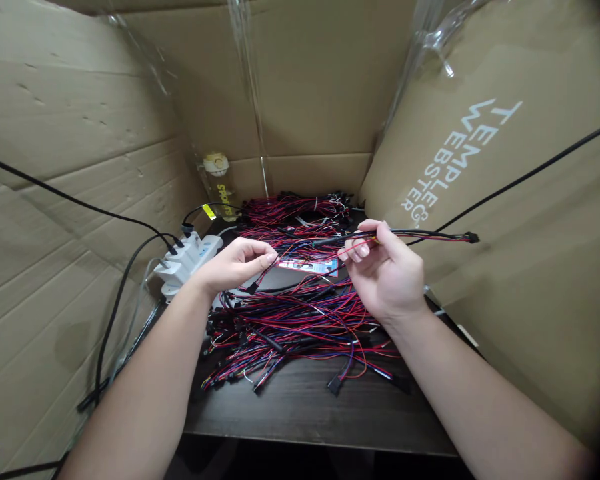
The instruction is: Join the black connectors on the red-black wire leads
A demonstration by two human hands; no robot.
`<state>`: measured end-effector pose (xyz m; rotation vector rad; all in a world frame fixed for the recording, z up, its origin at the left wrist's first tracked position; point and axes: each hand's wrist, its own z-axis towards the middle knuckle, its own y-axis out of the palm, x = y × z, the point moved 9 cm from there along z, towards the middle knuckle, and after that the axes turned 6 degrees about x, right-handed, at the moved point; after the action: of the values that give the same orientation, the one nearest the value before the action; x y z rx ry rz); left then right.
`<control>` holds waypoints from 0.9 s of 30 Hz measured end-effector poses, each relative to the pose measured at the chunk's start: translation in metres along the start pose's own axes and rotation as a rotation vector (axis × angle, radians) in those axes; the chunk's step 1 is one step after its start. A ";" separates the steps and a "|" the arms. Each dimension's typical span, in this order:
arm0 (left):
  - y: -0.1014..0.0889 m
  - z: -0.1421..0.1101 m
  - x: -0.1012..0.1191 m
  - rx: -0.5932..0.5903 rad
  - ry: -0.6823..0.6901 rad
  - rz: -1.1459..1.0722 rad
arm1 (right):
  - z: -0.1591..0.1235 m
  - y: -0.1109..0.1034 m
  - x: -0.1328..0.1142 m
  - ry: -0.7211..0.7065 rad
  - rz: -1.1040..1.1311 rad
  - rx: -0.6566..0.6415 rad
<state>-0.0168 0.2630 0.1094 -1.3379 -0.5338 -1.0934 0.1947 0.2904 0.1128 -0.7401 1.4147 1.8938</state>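
My left hand [243, 261] pinches one end of a wire harness between thumb and forefinger; a small black connector [253, 287] hangs below it. My right hand [385, 267] is closed around the same wire harness [420, 233] farther along, at its black and red wires. The harness stretches between both hands, and its far right end carries a black plug [473, 237]. Beneath the hands lies a large pile of red, blue and black wire harnesses [300, 323] with black connectors. Another bundle of harnesses [290, 208] lies behind.
A white power strip [190, 257] with plugged-in adapters stands at the left, black cables running from it. A clear bottle [220, 187] stands in the back corner. Cardboard walls [310, 80] surround the dark table [300, 413] on three sides. A printed card [310, 267] lies among the wires.
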 end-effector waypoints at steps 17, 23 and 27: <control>-0.009 0.000 0.019 0.183 0.094 0.227 | 0.002 -0.002 0.003 0.014 -0.071 -0.027; -0.004 -0.001 0.024 0.181 0.144 0.256 | -0.004 0.005 0.007 0.005 -0.162 -0.099; -0.004 -0.005 0.038 0.212 0.235 0.290 | -0.009 0.010 0.012 0.021 -0.211 -0.179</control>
<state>-0.0047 0.2471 0.1418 -1.0471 -0.2632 -0.9108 0.1797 0.2813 0.1076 -0.9582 1.1396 1.8657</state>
